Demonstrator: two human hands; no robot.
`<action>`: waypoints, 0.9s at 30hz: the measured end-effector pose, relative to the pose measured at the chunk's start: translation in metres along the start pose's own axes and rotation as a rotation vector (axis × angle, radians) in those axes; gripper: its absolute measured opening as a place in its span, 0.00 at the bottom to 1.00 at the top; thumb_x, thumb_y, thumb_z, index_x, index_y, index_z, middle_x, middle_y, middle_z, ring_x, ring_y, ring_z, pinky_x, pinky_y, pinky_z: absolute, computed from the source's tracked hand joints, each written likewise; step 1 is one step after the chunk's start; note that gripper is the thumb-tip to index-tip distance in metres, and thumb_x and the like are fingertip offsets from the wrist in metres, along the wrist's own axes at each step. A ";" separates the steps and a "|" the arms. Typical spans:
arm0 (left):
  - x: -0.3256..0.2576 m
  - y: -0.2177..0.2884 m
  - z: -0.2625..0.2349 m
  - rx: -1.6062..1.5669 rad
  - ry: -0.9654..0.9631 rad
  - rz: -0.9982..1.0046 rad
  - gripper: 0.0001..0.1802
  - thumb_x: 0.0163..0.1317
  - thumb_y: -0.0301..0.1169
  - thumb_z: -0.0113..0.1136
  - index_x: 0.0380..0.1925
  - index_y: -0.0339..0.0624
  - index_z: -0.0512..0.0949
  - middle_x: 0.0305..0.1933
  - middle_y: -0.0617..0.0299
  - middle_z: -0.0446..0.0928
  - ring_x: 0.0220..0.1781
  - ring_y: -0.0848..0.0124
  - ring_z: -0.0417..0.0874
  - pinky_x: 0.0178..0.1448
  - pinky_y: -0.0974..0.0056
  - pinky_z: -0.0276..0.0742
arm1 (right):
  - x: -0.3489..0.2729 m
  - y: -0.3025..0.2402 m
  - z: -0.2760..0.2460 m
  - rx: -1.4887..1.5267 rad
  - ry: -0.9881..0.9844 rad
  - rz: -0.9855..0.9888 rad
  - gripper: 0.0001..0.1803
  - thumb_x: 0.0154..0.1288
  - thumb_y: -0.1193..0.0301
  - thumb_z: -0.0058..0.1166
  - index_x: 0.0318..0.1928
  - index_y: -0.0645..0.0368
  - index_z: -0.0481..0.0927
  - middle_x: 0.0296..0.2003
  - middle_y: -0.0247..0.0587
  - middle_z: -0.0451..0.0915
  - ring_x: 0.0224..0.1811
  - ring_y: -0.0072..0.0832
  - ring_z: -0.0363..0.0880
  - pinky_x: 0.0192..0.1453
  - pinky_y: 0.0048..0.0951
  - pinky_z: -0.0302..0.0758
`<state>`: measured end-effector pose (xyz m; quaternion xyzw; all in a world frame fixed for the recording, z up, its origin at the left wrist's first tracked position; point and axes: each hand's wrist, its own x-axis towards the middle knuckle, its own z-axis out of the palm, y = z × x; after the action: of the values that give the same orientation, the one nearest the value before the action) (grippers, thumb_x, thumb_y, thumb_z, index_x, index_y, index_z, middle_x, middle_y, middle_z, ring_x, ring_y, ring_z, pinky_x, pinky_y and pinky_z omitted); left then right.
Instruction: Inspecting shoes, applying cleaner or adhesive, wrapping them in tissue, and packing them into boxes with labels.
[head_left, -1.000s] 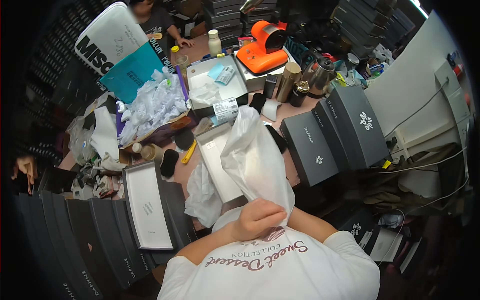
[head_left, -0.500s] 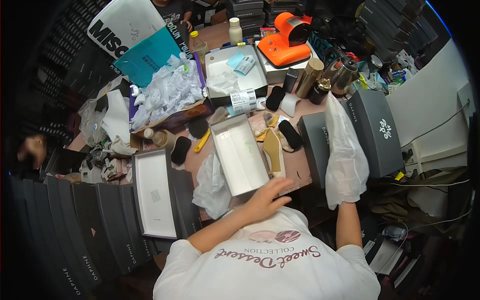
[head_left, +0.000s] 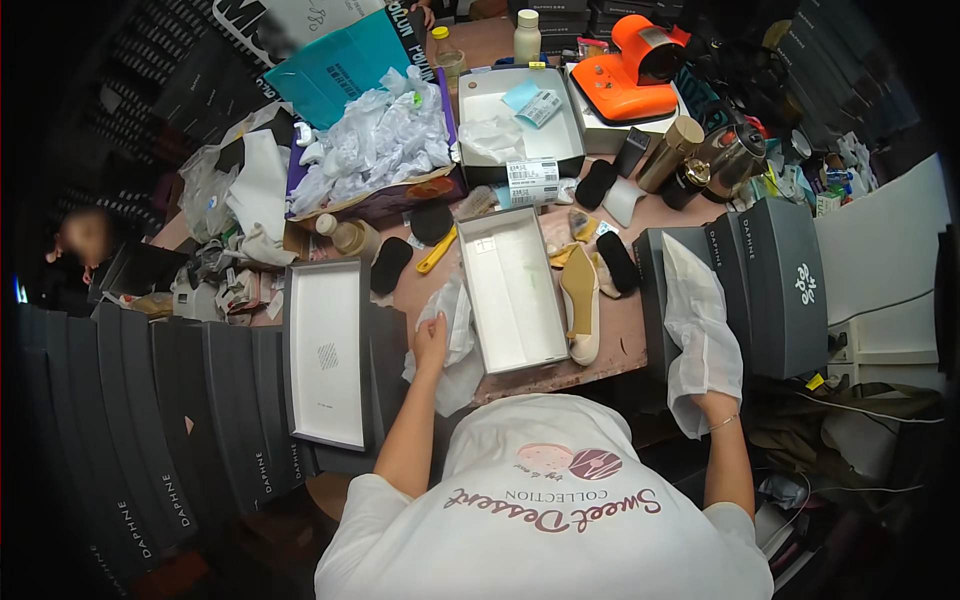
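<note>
My left hand [head_left: 431,343] is closed on a crumpled, see-through white bag [head_left: 457,372] at the table's near edge. On the right, my right hand [head_left: 714,402] reaches into a long white cloth-like bag [head_left: 700,325] up to about the wrist. The bag hides its fingers, and I cannot tell what is in there with them. Between my hands lies an open shoebox [head_left: 515,305], white inside. Right beside that box rests a cream shoe [head_left: 582,305] on its side, its tan sole showing.
An upturned grey lid [head_left: 326,355] lies left of the box. Grey shoeboxes stand at the right [head_left: 778,285] and far left. Behind are a purple-edged box of crumpled white wrapping [head_left: 385,140], an orange machine [head_left: 628,70], a kettle [head_left: 735,160] and black pads [head_left: 618,262].
My left hand has moved left from beside the shoe onto the crumpled bag. My right hand stays inside the long bag, now hanging lower. The whole view has shifted.
</note>
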<state>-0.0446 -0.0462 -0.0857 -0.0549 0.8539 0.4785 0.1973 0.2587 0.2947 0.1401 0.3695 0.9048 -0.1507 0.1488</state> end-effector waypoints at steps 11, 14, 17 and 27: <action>-0.041 -0.045 0.021 0.190 -0.010 0.364 0.41 0.54 0.35 0.66 0.65 0.35 0.57 0.41 0.51 0.79 0.38 0.65 0.81 0.43 0.64 0.76 | -0.042 -0.058 -0.012 0.758 -0.551 -0.342 0.21 0.62 0.70 0.55 0.54 0.68 0.73 0.47 0.58 0.77 0.38 0.42 0.81 0.44 0.31 0.77; -0.060 -0.002 0.008 -0.266 -0.184 -0.065 0.38 0.57 0.30 0.63 0.65 0.33 0.56 0.40 0.53 0.80 0.37 0.70 0.81 0.42 0.68 0.75 | 0.023 -0.069 0.090 0.842 0.141 -0.248 0.26 0.64 0.66 0.57 0.57 0.71 0.69 0.46 0.50 0.79 0.45 0.33 0.79 0.44 0.29 0.77; -0.052 -0.007 0.000 -0.442 -0.028 0.052 0.20 0.63 0.26 0.58 0.54 0.33 0.71 0.38 0.60 0.79 0.36 0.76 0.78 0.41 0.72 0.74 | 0.084 -0.050 0.205 0.991 -0.022 0.027 0.29 0.61 0.64 0.61 0.55 0.73 0.70 0.42 0.46 0.79 0.46 0.28 0.77 0.45 0.28 0.76; -0.061 0.138 -0.046 0.075 0.055 0.802 0.09 0.63 0.26 0.54 0.40 0.35 0.79 0.35 0.48 0.77 0.35 0.51 0.79 0.39 0.58 0.74 | 0.065 -0.061 0.137 1.509 -0.282 -0.035 0.17 0.60 0.66 0.59 0.44 0.64 0.73 0.40 0.41 0.78 0.40 0.25 0.78 0.44 0.26 0.76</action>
<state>-0.0406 -0.0166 0.0697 0.2772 0.8295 0.4842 -0.0261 0.1926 0.2405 0.0004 0.3341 0.5351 -0.7753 -0.0321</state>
